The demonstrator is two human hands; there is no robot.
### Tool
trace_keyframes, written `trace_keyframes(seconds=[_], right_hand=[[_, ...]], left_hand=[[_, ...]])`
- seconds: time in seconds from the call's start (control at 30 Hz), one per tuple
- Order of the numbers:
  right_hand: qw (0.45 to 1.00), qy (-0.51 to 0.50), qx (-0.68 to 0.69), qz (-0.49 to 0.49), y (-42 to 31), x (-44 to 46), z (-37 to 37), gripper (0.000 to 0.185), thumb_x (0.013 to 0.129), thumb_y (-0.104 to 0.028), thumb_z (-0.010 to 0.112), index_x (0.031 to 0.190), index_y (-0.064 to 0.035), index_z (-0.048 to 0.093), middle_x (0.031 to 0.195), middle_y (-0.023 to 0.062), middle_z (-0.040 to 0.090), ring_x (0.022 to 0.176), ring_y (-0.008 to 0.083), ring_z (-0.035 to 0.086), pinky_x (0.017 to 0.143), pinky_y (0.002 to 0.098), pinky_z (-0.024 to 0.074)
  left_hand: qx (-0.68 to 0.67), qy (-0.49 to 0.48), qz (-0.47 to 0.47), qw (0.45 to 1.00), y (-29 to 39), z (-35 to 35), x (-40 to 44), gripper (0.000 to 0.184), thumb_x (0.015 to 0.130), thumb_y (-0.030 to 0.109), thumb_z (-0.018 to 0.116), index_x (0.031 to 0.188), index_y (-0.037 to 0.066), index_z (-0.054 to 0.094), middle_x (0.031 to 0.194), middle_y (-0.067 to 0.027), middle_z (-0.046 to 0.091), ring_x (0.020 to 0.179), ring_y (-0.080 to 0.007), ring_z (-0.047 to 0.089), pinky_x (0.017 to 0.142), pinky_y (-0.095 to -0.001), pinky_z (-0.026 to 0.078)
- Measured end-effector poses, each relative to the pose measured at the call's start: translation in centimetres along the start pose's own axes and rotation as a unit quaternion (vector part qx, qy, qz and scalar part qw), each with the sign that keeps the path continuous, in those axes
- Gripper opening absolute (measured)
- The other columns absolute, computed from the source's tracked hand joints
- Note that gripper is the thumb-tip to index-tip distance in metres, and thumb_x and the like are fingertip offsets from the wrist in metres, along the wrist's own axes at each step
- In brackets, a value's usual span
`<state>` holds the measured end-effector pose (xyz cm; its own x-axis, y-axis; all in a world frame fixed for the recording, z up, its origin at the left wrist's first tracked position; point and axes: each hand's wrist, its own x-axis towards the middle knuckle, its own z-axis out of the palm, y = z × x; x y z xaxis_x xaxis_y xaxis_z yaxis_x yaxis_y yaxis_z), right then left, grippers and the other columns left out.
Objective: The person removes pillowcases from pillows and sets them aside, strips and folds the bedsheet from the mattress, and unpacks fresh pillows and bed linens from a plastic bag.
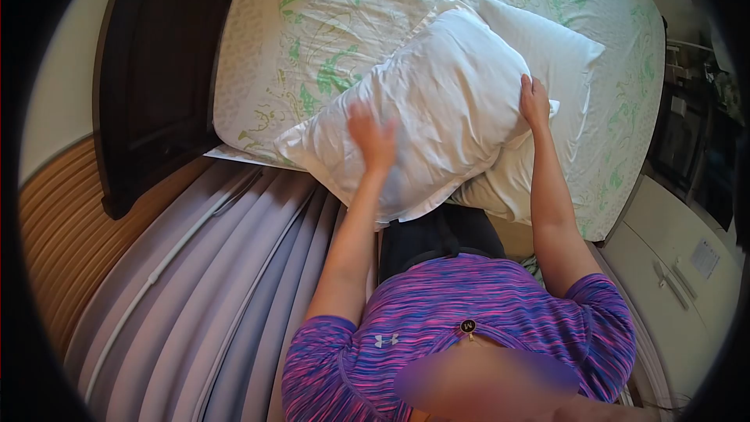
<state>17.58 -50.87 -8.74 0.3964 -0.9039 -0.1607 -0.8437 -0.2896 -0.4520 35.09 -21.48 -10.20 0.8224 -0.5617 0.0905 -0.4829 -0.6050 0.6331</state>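
Observation:
A large white pillow (445, 101) lies slanted over the near part of a bed, on top of other white pillows (566, 59). My left hand (370, 137) is over the pillow's left half, blurred by motion, its fingers spread and nothing in them. At the pillow's right edge my right hand (534, 101) has its fingers closed on the white fabric. Under the pillows is a cream sheet (312, 39) with green leaf patterns.
A dark wooden headboard panel (160, 70) stands at the left. Pale curtains (195, 289) with a white wand (152, 277) hang at the lower left, beside ribbed wood (58, 219). A white cabinet (672, 266) with handles is at the right.

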Motion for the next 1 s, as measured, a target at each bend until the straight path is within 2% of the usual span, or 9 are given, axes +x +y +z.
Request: trace_keyframes(seconds=[0.13, 0.23, 0.27, 0.3, 0.43, 0.5, 0.57, 0.8, 1.0], right_hand=[[0.999, -0.025, 0.011, -0.026, 0.6, -0.9, -0.9, 0.042, 0.084, -0.037, 0.039, 0.102, -0.0021, 0.053, 0.097, 0.0212, 0.054, 0.091, 0.0366, 0.050, 0.078, 0.0414, 0.0383], [0.986, 0.112, -0.106, -0.059, 2.9, -4.1, -4.4, 0.044, 0.082, -0.036, 0.043, 0.107, -0.0003, 0.050, 0.103, 0.0194, 0.052, 0.097, 0.0335, 0.048, 0.082, 0.0407, 0.0373], [0.969, 0.188, -0.155, -0.044, 5.5, -5.8, -5.1, 0.045, 0.082, -0.035, 0.044, 0.110, 0.0006, 0.048, 0.105, 0.0191, 0.051, 0.100, 0.0326, 0.047, 0.084, 0.0405, 0.0364], [0.949, 0.257, -0.160, 0.088, 8.7, -8.2, -5.2, 0.051, 0.080, -0.038, 0.046, 0.114, 0.0008, 0.044, 0.108, 0.0200, 0.049, 0.102, 0.0333, 0.045, 0.086, 0.0401, 0.0352], [0.700, 0.222, 0.034, 0.678, 18.6, -19.2, -2.4, 0.093, 0.067, -0.061, 0.049, 0.132, -0.0031, 0.015, 0.128, 0.0244, 0.028, 0.116, 0.0351, 0.031, 0.096, 0.0445, 0.0256], [0.710, 0.144, 0.293, 0.624, 24.1, -24.6, 5.8, 0.113, 0.059, -0.076, 0.044, 0.133, -0.0058, -0.004, 0.137, 0.0211, -0.002, 0.128, 0.0310, 0.000, 0.102, 0.0438, 0.0111], [0.618, 0.153, 0.435, 0.637, 21.1, -25.9, 6.8, 0.105, 0.059, -0.072, 0.050, 0.133, -0.0094, 0.008, 0.135, 0.0159, 0.013, 0.124, 0.0288, 0.013, 0.099, 0.0446, 0.0166], [0.443, 0.272, 0.700, 0.490, 18.0, -23.7, 3.3, 0.058, 0.059, -0.029, 0.074, 0.104, 0.0007, 0.051, 0.095, 0.0119, 0.058, 0.084, 0.0229, 0.056, 0.074, 0.0321, 0.0456], [0.525, 0.287, 0.704, 0.382, 21.4, -21.9, -6.8, 0.034, 0.056, -0.009, 0.067, 0.088, 0.0009, 0.060, 0.081, 0.0087, 0.060, 0.066, 0.0166, 0.055, 0.058, 0.0295, 0.0431]], left_hand=[[0.004, -0.220, 0.241, 0.945, 4.9, -0.1, -1.2, 0.050, 0.079, 0.026, 0.049, 0.123, 0.006, 0.036, 0.128, -0.0164, 0.033, 0.123, -0.0294, 0.023, 0.100, -0.0450, 0.014], [0.153, -0.139, -0.095, 0.974, -8.2, -2.2, -8.2, 0.047, 0.079, 0.031, 0.045, 0.122, 0.012, 0.040, 0.127, -0.0146, 0.036, 0.120, -0.0298, 0.029, 0.097, -0.0488, 0.018], [0.239, -0.132, -0.340, 0.900, -9.7, -4.5, -9.2, 0.053, 0.076, 0.039, 0.047, 0.121, 0.010, 0.042, 0.125, -0.0147, 0.038, 0.117, -0.0322, 0.031, 0.095, -0.0483, 0.021], [0.270, -0.358, -0.548, 0.706, -11.1, -7.7, -7.7, 0.059, 0.073, 0.043, 0.047, 0.121, 0.010, 0.041, 0.123, -0.0156, 0.040, 0.113, -0.0338, 0.036, 0.092, -0.0485, 0.025], [-0.128, -0.222, -0.379, 0.889, -19.2, -7.3, -13.8, 0.061, 0.079, 0.048, 0.042, 0.124, 0.006, 0.035, 0.125, -0.0149, 0.038, 0.113, -0.0287, 0.037, 0.094, -0.0389, 0.029], [-0.363, -0.206, -0.615, 0.669, -15.3, -6.6, -13.6, 0.072, 0.076, 0.058, 0.043, 0.127, 0.008, 0.031, 0.128, -0.0122, 0.034, 0.115, -0.0291, 0.035, 0.093, -0.0417, 0.030], [-0.401, -0.166, -0.681, 0.589, -13.6, -4.5, -14.1, 0.073, 0.069, 0.061, 0.051, 0.121, 0.010, 0.040, 0.120, -0.0093, 0.044, 0.106, -0.0304, 0.043, 0.084, -0.0447, 0.037], [-0.217, -0.293, -0.505, 0.782, -5.3, -3.3, -9.6, 0.057, 0.072, 0.043, 0.057, 0.113, 0.006, 0.045, 0.110, -0.0126, 0.050, 0.092, -0.0315, 0.051, 0.076, -0.0461, 0.042], [-0.027, -0.308, -0.114, 0.944, 10.9, -2.8, -8.9, 0.051, 0.072, 0.043, 0.059, 0.102, 0.003, 0.049, 0.097, -0.0135, 0.052, 0.083, -0.0301, 0.051, 0.070, -0.0440, 0.042]])
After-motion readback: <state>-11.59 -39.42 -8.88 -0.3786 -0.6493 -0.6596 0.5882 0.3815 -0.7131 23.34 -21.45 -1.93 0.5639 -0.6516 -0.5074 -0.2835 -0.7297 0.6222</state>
